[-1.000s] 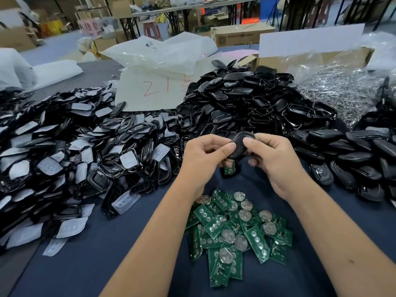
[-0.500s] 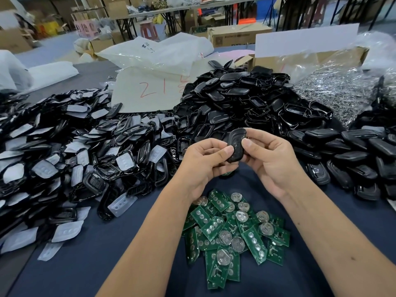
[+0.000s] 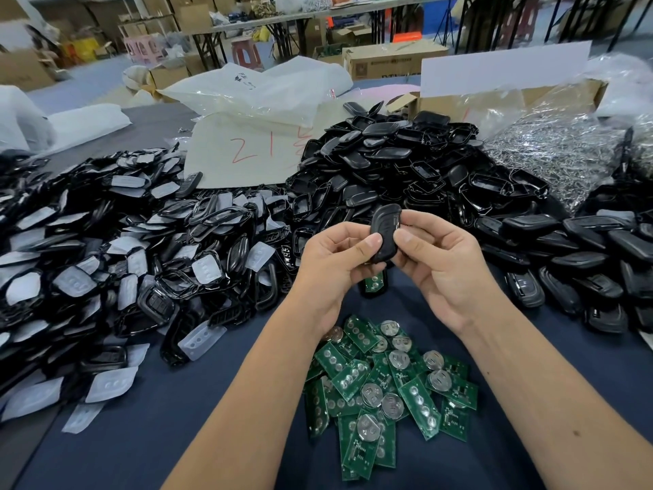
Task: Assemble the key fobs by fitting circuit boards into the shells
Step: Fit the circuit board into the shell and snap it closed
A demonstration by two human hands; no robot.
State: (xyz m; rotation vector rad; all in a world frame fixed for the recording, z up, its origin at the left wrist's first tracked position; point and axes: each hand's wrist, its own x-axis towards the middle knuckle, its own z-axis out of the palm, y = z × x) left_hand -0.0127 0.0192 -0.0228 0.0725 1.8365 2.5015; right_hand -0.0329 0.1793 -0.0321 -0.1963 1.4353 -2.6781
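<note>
A black key fob (image 3: 385, 232) stands almost upright between my two hands above the dark blue table. My left hand (image 3: 335, 267) pinches its left edge with the thumb on top. My right hand (image 3: 438, 263) pinches its right edge, thumb pressed on the shell. Below my wrists lies a heap of green circuit boards (image 3: 385, 390) with round metal battery clips. One shell with a green board in it (image 3: 374, 282) lies on the table just under the held fob.
A pile of black frames with translucent button pads (image 3: 116, 263) fills the left. Black shell halves (image 3: 406, 168) are heaped behind my hands. Closed fobs (image 3: 579, 263) lie at the right, beside a bag of metal rings (image 3: 554, 160). Plastic bags and cardboard boxes stand behind.
The fob has turned from lying flat between my fingers to standing nearly upright, and both hands have lifted it slightly.
</note>
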